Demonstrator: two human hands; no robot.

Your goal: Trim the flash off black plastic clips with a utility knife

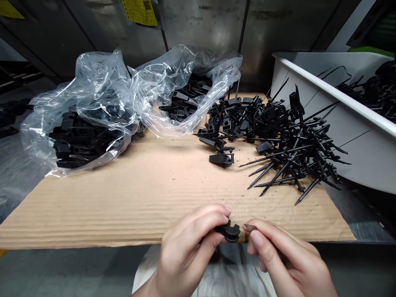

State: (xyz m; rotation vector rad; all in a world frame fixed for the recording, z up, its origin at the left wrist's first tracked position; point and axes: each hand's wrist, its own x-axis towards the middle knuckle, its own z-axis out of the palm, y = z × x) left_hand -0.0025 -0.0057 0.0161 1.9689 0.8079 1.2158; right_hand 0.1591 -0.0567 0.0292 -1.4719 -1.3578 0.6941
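My left hand (188,247) pinches a small black moulded plastic part (230,231) between thumb and fingers, just over the front edge of a corrugated cardboard sheet (123,198). My right hand (281,255) is close beside the part, its thumb and forefinger closed together, and no held object shows between them. Ahead of my hands lies a tangled pile of black plastic parts with long spikes (293,144). A single black clip (221,160) rests at the pile's near left. Clear plastic bags (102,99) hold more black parts at the left.
A white plastic bin (334,95) with black parts inside stands at the right, beyond the cardboard. Behind rises a scuffed metal panel (204,24) with a yellow label (139,12). Small black crumbs dot the cardboard. White fabric (229,276) lies below my hands.
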